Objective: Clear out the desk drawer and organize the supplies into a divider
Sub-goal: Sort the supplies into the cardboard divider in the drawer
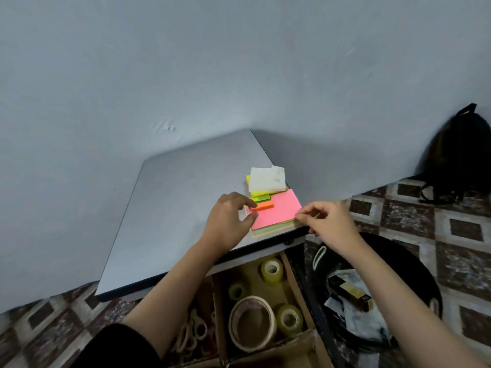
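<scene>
- Your left hand (pixel 227 221) sits at the left edge of the note stack. Its thumb lies against the pink pad (pixel 279 211) and its fingers are curled over the orange pad (pixel 263 206). I cannot tell whether it is really pinching or only steadying. Press flat here so the small pads do not slide when the other side lifts.
- The orange pad lies just under your left fingertips. A green-yellow pad (pixel 261 198) and loose white notes (pixel 267 179) lie just beyond them, away from you. The pink pad spans the gap between your two grips and tops a pile of paler sheets at the desk's (pixel 172 208) near right corner.
- Square the pile before you lift it. The upper pads are staggered and look likely to spill if you tip them.
- The cardboard divider (pixel 216 301) sits in the open drawer below both hands, towards you. A masking tape roll (pixel 252 322) and clear tape rolls (pixel 271 269) fill the compartment right under the stack. Scissors (pixel 191 330) appear to lie in the one below your left forearm.
- No free slot for the notes shows from here, so pick one before you carry them.
- Your right hand (pixel 329 221) has thumb and forefinger closed in a fine pinch on the pink pad's right corner, other fingers loosely curled. I would take a deeper hold under the whole pile, since a corner pinch seems apt to peel off only the top sheets.
- The black bin (pixel 414 261) lies below your right wrist. Keep the pile over the desk so nothing drops in.
</scene>
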Motion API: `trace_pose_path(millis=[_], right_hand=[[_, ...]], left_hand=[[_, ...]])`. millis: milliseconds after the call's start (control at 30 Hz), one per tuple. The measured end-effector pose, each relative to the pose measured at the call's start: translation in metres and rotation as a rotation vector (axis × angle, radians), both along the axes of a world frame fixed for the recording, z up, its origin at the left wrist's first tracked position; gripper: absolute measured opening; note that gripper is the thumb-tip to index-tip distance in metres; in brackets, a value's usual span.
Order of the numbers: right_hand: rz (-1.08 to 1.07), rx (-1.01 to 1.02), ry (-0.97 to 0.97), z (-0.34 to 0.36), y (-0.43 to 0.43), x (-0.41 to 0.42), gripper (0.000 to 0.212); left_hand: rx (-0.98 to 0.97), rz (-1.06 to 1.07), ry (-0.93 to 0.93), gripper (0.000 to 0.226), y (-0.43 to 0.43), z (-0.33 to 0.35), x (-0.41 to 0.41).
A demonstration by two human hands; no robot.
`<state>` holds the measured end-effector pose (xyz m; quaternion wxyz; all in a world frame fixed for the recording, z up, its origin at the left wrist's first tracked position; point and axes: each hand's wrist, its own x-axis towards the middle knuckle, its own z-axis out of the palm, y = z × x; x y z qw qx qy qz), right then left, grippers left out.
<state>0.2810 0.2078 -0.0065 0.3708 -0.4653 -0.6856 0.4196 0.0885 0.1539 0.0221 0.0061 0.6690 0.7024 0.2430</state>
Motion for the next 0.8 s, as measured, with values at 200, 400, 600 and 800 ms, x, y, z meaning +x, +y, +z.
trace_pose_path(millis=[200,400,600,800], right_hand=[[-0.01,0.011,0.016,-0.004,0.005,0.0,0.008],[-0.027,0.025,0.023,-0.006,0.005,-0.002,0.007],[-0.03,0.032,0.013,-0.006,0.004,-0.002,0.006],[-0.024,0.018,0.033,-0.007,0.005,-0.003,0.007]], left_hand=[[-0.073,-0.076,0.098,0.03,0.025,0.006,0.002],[-0.065,-0.116,0.103,0.03,0.029,0.001,0.007],[-0.064,-0.104,0.195,0.028,0.028,-0.001,0.003],[-0.068,-0.146,0.225,0.031,0.024,-0.002,0.003]])
